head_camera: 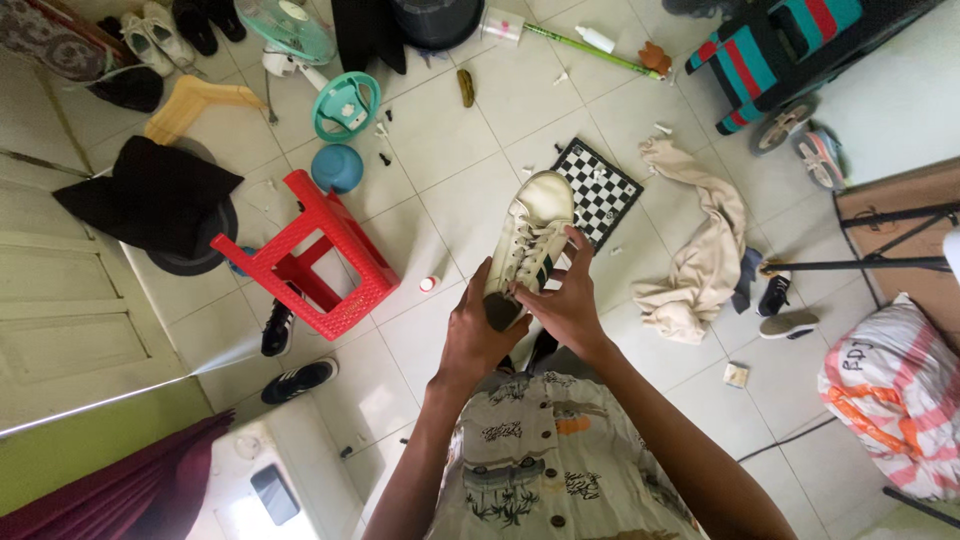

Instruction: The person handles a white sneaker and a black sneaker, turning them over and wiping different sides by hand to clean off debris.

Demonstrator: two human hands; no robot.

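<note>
Both hands, left [475, 335] and right [567, 305], grasp a scuffed white leather sneaker [530, 235].

One white sneaker [530, 240] in two hands [520, 320], one red stool [325, 255], one chessboard [600, 190] — perhaps five loose shoes.

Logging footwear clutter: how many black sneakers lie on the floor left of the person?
2: one black sneaker against the red stool, another just below it. More may be hidden.
</note>
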